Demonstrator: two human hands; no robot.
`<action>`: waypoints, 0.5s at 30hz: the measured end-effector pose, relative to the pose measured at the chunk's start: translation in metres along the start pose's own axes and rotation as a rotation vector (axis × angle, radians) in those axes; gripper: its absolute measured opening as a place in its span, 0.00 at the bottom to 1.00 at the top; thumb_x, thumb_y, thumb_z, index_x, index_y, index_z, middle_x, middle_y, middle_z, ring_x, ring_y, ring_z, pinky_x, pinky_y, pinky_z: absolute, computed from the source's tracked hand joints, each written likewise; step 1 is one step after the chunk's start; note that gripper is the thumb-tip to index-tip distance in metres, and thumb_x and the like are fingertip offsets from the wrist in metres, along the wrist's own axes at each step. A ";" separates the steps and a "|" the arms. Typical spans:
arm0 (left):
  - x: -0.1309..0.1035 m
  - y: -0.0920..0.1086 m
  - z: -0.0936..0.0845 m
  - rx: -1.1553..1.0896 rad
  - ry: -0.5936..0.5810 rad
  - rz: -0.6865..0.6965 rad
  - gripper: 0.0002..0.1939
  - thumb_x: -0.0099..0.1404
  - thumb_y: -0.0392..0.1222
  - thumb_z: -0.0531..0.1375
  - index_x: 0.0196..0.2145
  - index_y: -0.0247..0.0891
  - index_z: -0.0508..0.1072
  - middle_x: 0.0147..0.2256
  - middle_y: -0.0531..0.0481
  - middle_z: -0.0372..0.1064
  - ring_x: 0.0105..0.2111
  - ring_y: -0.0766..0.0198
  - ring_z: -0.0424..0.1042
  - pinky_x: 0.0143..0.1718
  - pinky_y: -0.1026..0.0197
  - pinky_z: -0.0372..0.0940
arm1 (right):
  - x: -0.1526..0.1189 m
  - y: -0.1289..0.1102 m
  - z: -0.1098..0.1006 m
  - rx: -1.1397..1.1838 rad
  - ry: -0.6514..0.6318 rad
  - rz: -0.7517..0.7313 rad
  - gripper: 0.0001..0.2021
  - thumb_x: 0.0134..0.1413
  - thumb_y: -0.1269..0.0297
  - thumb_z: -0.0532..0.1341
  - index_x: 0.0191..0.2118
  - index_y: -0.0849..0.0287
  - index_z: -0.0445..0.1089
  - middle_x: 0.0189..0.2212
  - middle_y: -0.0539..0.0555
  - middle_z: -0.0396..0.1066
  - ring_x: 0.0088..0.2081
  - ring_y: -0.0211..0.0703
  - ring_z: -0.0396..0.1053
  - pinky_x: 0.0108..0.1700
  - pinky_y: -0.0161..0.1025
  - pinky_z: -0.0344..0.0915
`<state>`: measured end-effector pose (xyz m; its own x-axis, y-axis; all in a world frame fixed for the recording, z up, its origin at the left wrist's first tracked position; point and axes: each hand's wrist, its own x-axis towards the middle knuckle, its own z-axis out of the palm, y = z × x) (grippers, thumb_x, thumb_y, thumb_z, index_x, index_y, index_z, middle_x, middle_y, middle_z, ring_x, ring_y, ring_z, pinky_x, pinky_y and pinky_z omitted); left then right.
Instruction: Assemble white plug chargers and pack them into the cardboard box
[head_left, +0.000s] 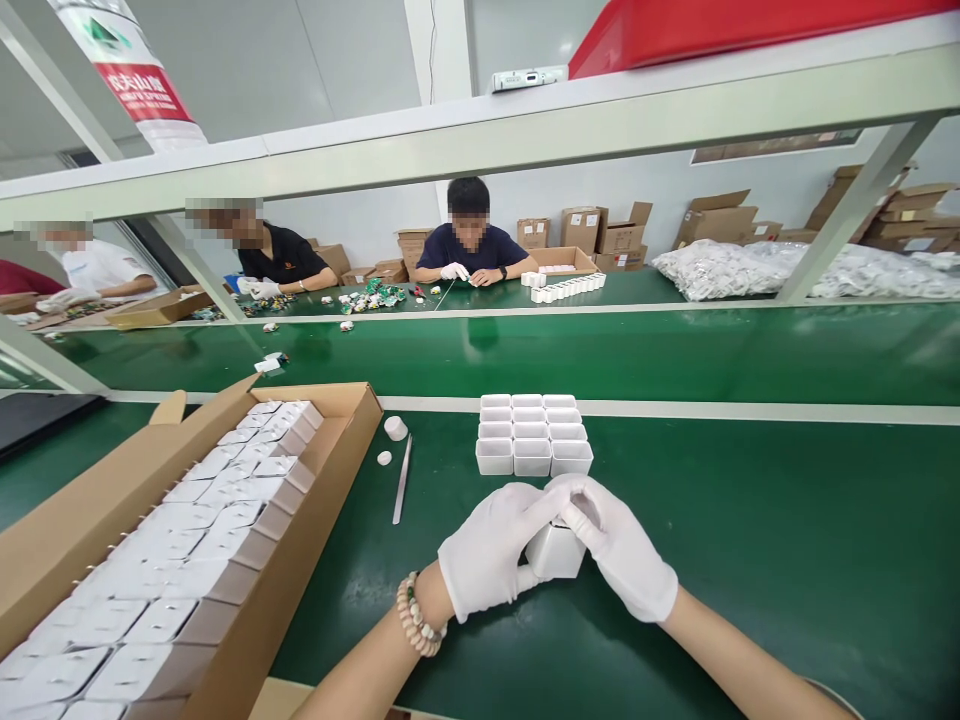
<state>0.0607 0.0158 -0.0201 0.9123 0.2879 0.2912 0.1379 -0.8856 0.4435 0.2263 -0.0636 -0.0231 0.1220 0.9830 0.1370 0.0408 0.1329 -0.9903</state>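
Note:
My left hand (491, 545), in a white glove, is closed around a small white plastic box (556, 552) just above the green bench. My right hand (616, 545), gloved too, grips the same box at its upper right, with fingers meeting the left ones over its top. Those fingers hide most of the top, so I cannot make out any small part there. Just beyond my hands stands a block of open white plastic boxes (532, 457), set in tight rows. Metal tweezers (403, 480) lie on the bench to the left, beside a small white round cap (395, 428) and a smaller white disc (384, 458).
A long cardboard box (330, 520) packed with closed white boxes fills the left side. Beyond a pale ledge runs a green belt (637, 350). Several co-workers sit across it among circuit parts (379, 295). A metal shelf (337, 150) crosses overhead, holding a red bin (720, 35).

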 end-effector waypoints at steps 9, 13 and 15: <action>-0.003 0.003 0.008 0.048 0.214 0.043 0.47 0.60 0.42 0.61 0.65 0.43 0.34 0.51 0.38 0.60 0.49 0.53 0.63 0.48 0.50 0.64 | 0.002 -0.006 -0.003 0.046 0.007 0.033 0.11 0.56 0.54 0.60 0.37 0.55 0.68 0.36 0.53 0.71 0.41 0.47 0.69 0.45 0.45 0.68; -0.002 0.007 0.005 0.035 0.201 0.038 0.34 0.60 0.41 0.61 0.60 0.42 0.50 0.47 0.41 0.63 0.45 0.54 0.65 0.45 0.52 0.65 | 0.005 -0.001 -0.007 0.082 0.016 0.059 0.12 0.53 0.53 0.63 0.38 0.55 0.69 0.37 0.54 0.71 0.42 0.48 0.69 0.47 0.47 0.67; 0.000 0.010 0.001 -0.035 0.130 0.025 0.29 0.59 0.37 0.60 0.56 0.43 0.54 0.46 0.43 0.64 0.44 0.56 0.65 0.45 0.53 0.65 | 0.007 0.002 -0.008 0.122 0.008 0.051 0.12 0.52 0.53 0.63 0.37 0.56 0.69 0.38 0.54 0.70 0.42 0.48 0.69 0.48 0.47 0.67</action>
<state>0.0627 0.0066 -0.0168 0.8575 0.3126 0.4086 0.1001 -0.8804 0.4635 0.2356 -0.0575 -0.0244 0.1283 0.9880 0.0859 -0.0866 0.0974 -0.9915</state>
